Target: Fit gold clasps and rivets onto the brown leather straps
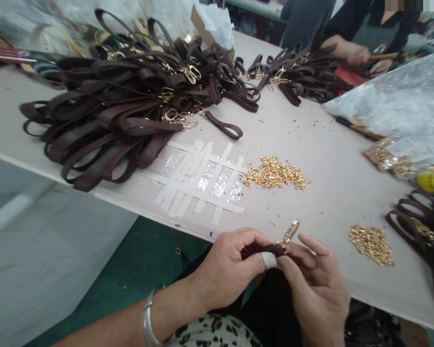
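Note:
A dark brown strap (257, 249) with a gold clasp (291, 231) is between my two hands at the table's front edge. My left hand (235, 265), with white tape round the thumb, grips the strap. My right hand (314, 284) pinches the strap's end beside the clasp, its index finger raised. The clasp sticks up above the fingertips. Beyond my hands lies a heap of small gold pieces (277, 172). Another gold heap (371, 245) sits to the right. The strap's lower part is hidden by my fingers.
A large pile of brown straps (119, 101) covers the table's back left. More straps (428, 226) lie at the right edge. White tape strips (202, 178) cross the table (332, 193). Plastic bags (394, 101) lie at the back right, near another person's hands (359, 55).

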`<state>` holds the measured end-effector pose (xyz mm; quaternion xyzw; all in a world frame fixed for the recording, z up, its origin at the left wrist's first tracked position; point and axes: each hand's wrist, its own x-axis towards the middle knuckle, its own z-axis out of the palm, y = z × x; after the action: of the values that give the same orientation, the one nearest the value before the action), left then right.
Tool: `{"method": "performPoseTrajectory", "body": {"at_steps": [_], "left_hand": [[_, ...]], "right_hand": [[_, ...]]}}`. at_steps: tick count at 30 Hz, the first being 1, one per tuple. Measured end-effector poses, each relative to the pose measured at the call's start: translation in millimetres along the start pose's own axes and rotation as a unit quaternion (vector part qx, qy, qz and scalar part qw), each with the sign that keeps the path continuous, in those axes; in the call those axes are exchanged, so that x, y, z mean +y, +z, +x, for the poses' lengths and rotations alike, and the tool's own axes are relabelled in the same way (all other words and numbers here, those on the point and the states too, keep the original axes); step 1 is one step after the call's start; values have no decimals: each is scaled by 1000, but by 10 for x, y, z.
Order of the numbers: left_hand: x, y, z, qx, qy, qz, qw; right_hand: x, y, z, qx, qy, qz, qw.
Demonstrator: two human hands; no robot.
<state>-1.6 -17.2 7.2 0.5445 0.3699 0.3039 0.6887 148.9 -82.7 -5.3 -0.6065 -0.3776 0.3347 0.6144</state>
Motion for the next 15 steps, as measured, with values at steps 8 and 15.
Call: {"method": "performPoseTrajectory", "body": {"at_steps": [8,15], "left_hand": [[94,7,-78,-6,146,94,985],[-61,90,-129,41,241,125,962]], "right_hand": [[38,13,-171,-96,-9,-2,995],[111,23,-292,-61,-5,-19,998]]}}
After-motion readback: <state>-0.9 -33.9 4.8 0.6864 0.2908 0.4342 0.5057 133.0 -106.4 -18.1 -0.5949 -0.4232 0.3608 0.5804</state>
